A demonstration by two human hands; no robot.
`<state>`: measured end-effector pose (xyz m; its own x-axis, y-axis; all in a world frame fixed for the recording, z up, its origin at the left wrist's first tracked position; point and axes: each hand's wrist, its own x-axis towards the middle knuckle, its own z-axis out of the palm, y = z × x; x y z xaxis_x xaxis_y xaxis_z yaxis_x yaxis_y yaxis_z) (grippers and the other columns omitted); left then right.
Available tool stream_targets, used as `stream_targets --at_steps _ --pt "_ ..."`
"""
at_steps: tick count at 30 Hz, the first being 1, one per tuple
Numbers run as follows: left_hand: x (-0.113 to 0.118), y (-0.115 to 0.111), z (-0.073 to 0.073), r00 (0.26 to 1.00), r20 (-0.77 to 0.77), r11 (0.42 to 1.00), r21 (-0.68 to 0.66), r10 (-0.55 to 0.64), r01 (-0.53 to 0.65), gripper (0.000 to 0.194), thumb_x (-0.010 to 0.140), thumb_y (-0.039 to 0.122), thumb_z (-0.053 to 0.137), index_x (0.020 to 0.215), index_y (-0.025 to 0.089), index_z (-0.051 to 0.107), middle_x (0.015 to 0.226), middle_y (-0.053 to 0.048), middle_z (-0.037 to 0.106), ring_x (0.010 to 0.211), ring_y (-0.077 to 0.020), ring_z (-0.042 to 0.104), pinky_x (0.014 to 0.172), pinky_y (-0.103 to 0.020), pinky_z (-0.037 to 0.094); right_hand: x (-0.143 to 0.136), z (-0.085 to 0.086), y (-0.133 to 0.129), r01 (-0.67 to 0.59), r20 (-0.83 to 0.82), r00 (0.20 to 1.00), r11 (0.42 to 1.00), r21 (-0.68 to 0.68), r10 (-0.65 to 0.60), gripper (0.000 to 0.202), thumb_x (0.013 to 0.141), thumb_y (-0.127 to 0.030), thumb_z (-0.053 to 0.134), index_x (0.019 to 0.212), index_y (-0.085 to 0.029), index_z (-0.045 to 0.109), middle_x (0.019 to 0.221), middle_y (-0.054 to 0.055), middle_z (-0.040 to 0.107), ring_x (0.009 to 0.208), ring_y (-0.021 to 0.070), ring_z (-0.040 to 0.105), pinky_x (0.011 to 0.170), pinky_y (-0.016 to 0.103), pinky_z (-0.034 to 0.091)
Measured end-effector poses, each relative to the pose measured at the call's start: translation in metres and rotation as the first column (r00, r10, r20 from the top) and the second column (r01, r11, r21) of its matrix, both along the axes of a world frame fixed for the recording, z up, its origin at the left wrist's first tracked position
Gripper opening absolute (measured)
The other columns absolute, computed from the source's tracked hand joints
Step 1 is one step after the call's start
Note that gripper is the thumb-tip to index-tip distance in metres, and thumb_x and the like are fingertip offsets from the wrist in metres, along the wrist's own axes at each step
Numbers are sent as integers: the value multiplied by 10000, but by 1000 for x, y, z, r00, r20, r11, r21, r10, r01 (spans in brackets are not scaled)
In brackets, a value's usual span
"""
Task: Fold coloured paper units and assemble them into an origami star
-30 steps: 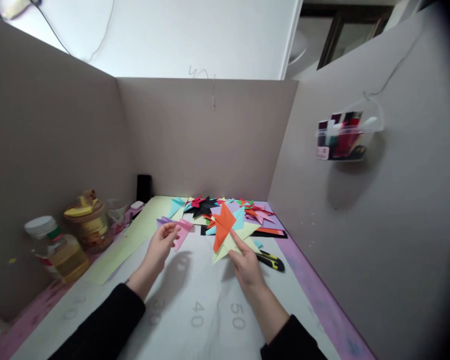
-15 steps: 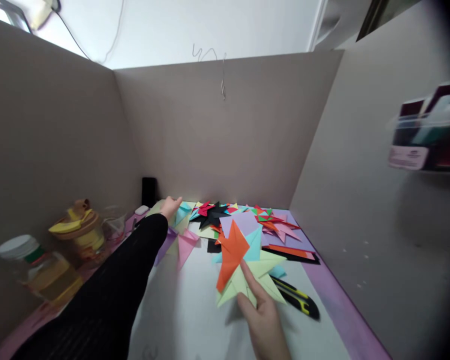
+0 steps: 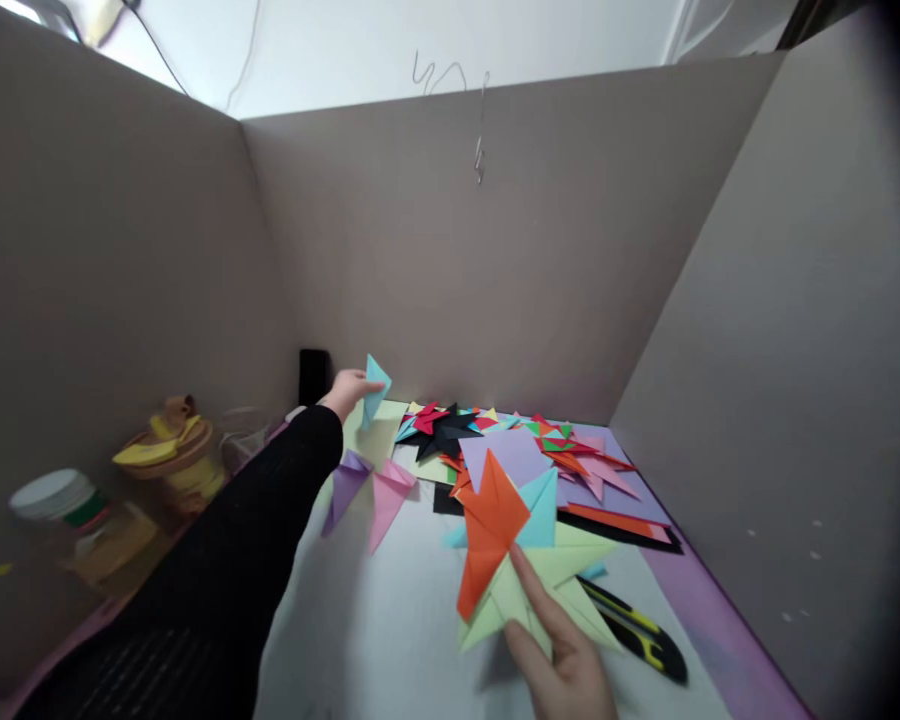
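At the far left of the table, my left hand (image 3: 351, 391) pinches a light blue folded paper piece (image 3: 376, 390), raised off the surface. My right hand (image 3: 559, 650) is closed on a paper star (image 3: 495, 545) in the near right part of the table, thumb and index finger on its lower edge. Orange, light blue and pale green folded pieces make up this star. A purple folded piece (image 3: 347, 488) and a pink folded piece (image 3: 391, 500) lie beneath my left forearm's right side.
A black-and-yellow utility knife (image 3: 637, 632) lies right of the star. Several finished paper stars, one black (image 3: 450, 432), lie along the back. On the left stand a lidded jar (image 3: 60, 500) and a yellow-brown container (image 3: 172, 450). Grey panels (image 3: 457, 250) enclose the table.
My left hand has picked up the light blue piece from the table and lifted it. The right hand still holds the star. The view has shifted somewhat to the left.
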<state>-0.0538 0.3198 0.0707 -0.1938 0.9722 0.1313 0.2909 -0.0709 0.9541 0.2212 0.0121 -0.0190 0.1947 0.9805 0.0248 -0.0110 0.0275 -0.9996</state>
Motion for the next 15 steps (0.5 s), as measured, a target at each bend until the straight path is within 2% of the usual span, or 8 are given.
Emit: stream_targets --at_steps 2,4,6,7,9,12,15 --pt "2 -17 24 997 83 997 74 -3 -3 366 516 382 789 760 153 642 629 -35 626 621 -176 588 550 -251 401 -1 5 -1 -14 -1 1000 1000 3 14 566 750 -266 599 1310 -229 526 1390 21 478 1346 236 363 1118 374 256" --pt "12 -45 43 947 309 984 175 -83 29 329 544 349 778 761 141 643 648 -39 633 578 -149 570 531 -242 404 -2 9 -1 -24 5 1000 999 35 23 585 734 -240 607 1313 -220 523 1383 40 486 1337 247 378 1116 394 272" --pt "30 -86 50 892 405 969 217 -199 118 305 555 319 787 755 135 648 672 -35 646 570 -135 571 543 -239 429 -4 11 0 -35 4 999 995 94 35 596 721 -205 599 1312 -216 522 1384 46 484 1333 252 386 1115 410 283" --pt "40 -110 49 869 435 961 234 -237 145 308 556 302 795 773 133 656 703 -39 663 595 -142 589 570 -244 452 -4 12 1 -31 4 1000 992 121 30 597 717 -191 589 1310 -214 524 1380 49 488 1327 254 397 1116 419 284" --pt "59 -160 38 843 453 952 233 -289 201 303 573 293 798 791 128 668 739 -48 682 618 -152 609 592 -250 474 -6 14 1 -31 10 1000 984 178 30 594 707 -171 573 1299 -211 536 1374 47 495 1315 257 417 1119 430 284" --pt "77 -226 7 795 538 958 107 -280 265 333 591 317 793 835 131 665 716 -50 682 601 -164 618 580 -261 484 -10 16 1 -48 31 999 964 261 42 600 690 -162 562 1288 -196 547 1366 49 502 1322 265 405 1119 437 287" --pt "82 -267 -24 765 601 963 31 -231 267 408 581 302 803 928 150 649 792 -43 692 638 -151 626 579 -230 482 -15 15 1 -53 59 998 950 307 37 591 684 -151 544 1274 -187 561 1352 51 515 1313 269 418 1115 441 293"
